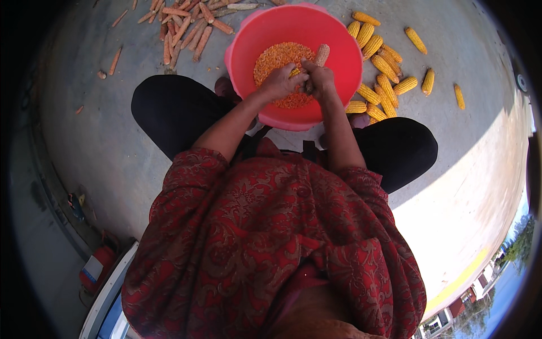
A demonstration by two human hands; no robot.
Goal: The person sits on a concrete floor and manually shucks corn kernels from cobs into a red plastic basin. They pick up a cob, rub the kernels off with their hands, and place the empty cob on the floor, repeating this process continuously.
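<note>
A red plastic basin (343,63) stands between my knees, with loose orange corn kernels (271,59) on its bottom. Over it my two hands meet. My right hand (319,78) grips a mostly bare corn cob (322,54), whose pale end sticks up past the fingers. My left hand (284,80) is closed on a yellow ear of corn (295,73), which shows only in part between the fingers. Where the two pieces touch is hidden by the hands.
Several yellow corn ears (383,68) lie on the concrete floor right of the basin, some against its side. A heap of stripped cobs (186,29) lies to the upper left, with a few strays (115,61) farther left. A red container (98,265) stands at lower left.
</note>
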